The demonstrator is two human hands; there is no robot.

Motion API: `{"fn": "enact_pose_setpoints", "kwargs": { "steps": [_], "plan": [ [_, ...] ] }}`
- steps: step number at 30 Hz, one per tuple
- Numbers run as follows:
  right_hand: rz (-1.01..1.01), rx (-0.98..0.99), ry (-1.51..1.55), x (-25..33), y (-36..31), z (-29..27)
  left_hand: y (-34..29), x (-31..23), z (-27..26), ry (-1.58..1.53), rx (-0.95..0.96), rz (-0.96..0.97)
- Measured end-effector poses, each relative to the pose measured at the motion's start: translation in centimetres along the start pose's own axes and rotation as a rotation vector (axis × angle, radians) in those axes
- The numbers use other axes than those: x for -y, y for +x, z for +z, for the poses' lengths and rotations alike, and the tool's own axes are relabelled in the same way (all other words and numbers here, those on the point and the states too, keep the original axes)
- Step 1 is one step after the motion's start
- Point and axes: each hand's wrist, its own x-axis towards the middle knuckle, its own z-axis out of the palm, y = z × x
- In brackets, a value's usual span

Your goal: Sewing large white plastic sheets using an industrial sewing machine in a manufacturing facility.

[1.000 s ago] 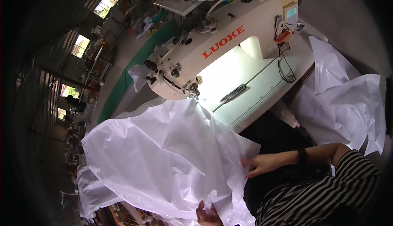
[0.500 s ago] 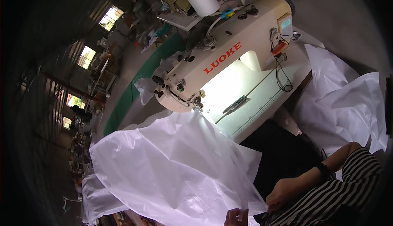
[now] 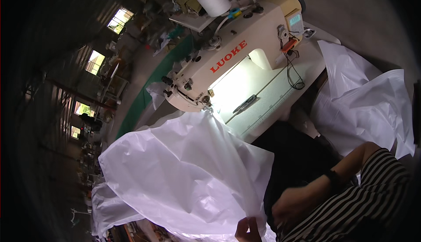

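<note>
A large sheet of thin white fabric [image 3: 184,176] spreads from the needle of a cream sewing machine [image 3: 237,62] down toward me. My left hand [image 3: 247,231] pinches its lower edge at the bottom of the view. At the sheet's right edge, my right hand [image 3: 293,207] is curled into a fist and seems to grip it. That arm has a dark wristband and a striped sleeve. The fabric hides the needle area and most of my left hand.
The machine stands on a pale, lit table [image 3: 272,97] with small snips [image 3: 244,104] on it. A white thread cone [image 3: 213,1] sits behind the machine. More white fabric [image 3: 372,106] is piled at the right. Dark cloth [image 3: 302,154] covers my lap.
My right hand has drawn back from the sheet's middle edge toward my body, and the fabric has come with it. The view has shifted closer to the machine.
</note>
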Motion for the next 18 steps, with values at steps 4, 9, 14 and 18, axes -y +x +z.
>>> {"fn": "enact_pose_setpoints", "kwargs": {
  "steps": [4, 9, 14, 18],
  "plan": [
    [0.571, -0.112, 0.013, -8.3, -0.6, -1.7, -0.8, 0.1, 0.5, -0.096, -0.108, 0.046],
    [0.611, -0.280, 0.269, -13.8, 3.0, 1.3, -0.4, 0.5, 0.1, 0.215, -0.092, 0.252],
    [-0.236, -0.098, 0.249, -1.1, -2.0, 0.4, -0.7, -3.1, -0.4, 0.367, -0.077, 0.537],
    [-0.316, -0.265, 0.088, 3.0, -2.5, -1.9, -0.6, -3.3, 2.2, 0.303, 0.122, 0.464]
  ]
}}
